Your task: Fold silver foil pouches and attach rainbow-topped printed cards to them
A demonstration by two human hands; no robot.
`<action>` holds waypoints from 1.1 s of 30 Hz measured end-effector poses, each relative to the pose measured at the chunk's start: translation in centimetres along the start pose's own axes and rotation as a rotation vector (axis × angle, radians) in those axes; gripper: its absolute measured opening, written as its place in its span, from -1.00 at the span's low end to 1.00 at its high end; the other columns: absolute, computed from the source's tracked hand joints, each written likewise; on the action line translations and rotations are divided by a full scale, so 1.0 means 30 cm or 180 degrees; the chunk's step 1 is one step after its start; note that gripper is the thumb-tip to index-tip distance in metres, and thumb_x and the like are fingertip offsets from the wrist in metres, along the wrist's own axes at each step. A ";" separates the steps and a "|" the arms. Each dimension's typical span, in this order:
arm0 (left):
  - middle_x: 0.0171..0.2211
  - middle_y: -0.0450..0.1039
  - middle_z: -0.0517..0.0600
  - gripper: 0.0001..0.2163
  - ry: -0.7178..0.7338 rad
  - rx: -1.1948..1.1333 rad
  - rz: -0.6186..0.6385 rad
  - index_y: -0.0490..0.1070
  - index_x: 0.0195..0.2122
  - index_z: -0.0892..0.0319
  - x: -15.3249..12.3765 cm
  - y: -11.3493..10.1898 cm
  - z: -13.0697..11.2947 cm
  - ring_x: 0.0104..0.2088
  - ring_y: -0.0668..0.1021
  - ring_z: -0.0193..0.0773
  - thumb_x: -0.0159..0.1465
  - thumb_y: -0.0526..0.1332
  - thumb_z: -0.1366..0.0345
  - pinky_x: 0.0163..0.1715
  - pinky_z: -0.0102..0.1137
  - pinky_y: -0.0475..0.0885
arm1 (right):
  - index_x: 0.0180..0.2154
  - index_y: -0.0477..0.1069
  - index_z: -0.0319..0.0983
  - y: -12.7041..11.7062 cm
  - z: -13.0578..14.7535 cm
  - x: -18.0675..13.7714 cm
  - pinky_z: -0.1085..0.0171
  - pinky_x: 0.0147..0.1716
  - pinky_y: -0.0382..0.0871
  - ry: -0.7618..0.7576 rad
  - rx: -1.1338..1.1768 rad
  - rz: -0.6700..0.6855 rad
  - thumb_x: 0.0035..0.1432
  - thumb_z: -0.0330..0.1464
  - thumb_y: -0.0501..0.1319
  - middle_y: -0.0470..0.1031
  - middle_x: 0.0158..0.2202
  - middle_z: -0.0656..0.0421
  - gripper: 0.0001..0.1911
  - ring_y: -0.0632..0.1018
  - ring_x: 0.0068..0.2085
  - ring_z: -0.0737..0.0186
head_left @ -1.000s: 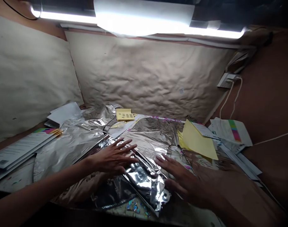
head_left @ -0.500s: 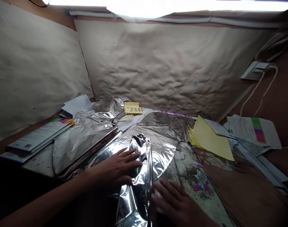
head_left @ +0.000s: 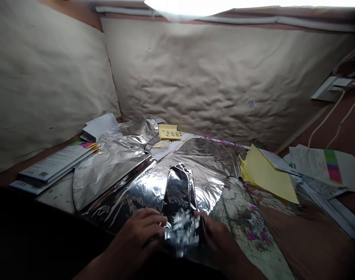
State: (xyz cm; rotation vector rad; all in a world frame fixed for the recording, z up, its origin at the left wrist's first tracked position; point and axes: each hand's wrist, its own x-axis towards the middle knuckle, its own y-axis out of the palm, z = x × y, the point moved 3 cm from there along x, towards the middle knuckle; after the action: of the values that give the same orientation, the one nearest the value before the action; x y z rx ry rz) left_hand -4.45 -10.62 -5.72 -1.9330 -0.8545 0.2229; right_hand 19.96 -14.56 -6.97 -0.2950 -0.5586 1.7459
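Observation:
A folded strip of shiny silver foil (head_left: 179, 190) lies lengthwise in front of me, its far end on wider foil sheets (head_left: 201, 163). At its near end the foil is bunched and smeared by motion. My left hand (head_left: 142, 235) is on the left side of this near end, fingers curled at its edge. On the right side, my right hand (head_left: 220, 241) is closed around the opposite edge; its fingertips are partly hidden behind the foil.
White printed cards (head_left: 53, 161) lie at the left table edge. Yellow paper (head_left: 272, 175) and a white packet with coloured stripes (head_left: 326, 165) lie at the right. A yellow note pad (head_left: 168, 132) sits at the back. Cables hang from a wall socket (head_left: 331, 87).
My left hand has slid back towards me from lying flat on the foil and has curled at its edge. My right hand now grips the other side. The foil's near end has bunched up.

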 end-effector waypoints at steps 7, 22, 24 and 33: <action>-0.40 0.44 0.01 -0.58 -0.1304 0.0118 -0.0488 0.50 -0.48 0.11 0.108 0.031 0.021 -0.26 0.46 -0.12 0.41 0.00 0.09 -0.23 -0.20 0.34 | 0.26 0.04 -0.19 -0.006 -0.001 0.110 0.22 -0.26 0.46 0.0971 0.0977 -0.0767 0.12 -0.18 0.32 0.54 -0.27 0.18 -0.23 0.59 -0.27 0.14; 0.33 0.17 -0.02 -0.44 0.0472 0.0627 0.0108 0.02 0.35 -0.02 0.069 0.057 -0.022 0.32 0.21 -0.03 0.34 0.12 0.38 0.26 -0.06 0.23 | 0.34 0.04 -0.11 0.004 0.000 -0.141 0.12 -0.05 0.51 -0.0584 -0.1901 -0.1356 0.29 -0.28 0.15 0.12 0.33 -0.04 -0.36 0.45 0.13 -0.07; 0.34 0.13 -0.02 -0.43 0.0451 0.0610 0.0246 0.01 0.36 -0.03 0.066 0.059 -0.028 0.34 0.17 0.01 0.34 0.13 0.35 0.26 -0.02 0.21 | 0.37 -0.02 -0.16 -0.022 0.004 -0.173 0.03 0.13 0.36 -0.1102 -0.2409 -0.1237 0.30 -0.16 0.15 0.02 0.38 -0.02 -0.29 0.27 0.27 -0.17; 0.35 0.11 0.02 -0.40 0.0783 0.0156 0.0765 0.10 0.31 -0.04 0.163 0.026 -0.038 0.35 0.15 0.05 0.28 0.25 0.09 0.31 0.01 0.07 | 0.40 -0.16 -0.27 -0.084 0.011 -0.125 0.03 0.29 0.11 -0.1038 -0.2404 0.0590 0.13 0.03 0.27 0.12 0.35 -0.04 0.03 0.17 0.34 -0.06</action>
State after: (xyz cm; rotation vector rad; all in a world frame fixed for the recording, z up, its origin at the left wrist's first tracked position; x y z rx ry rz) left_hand 0.07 -8.47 -4.84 -1.9665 -0.4517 0.1427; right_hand 22.85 -17.83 -5.75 -0.6044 -1.4690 1.7062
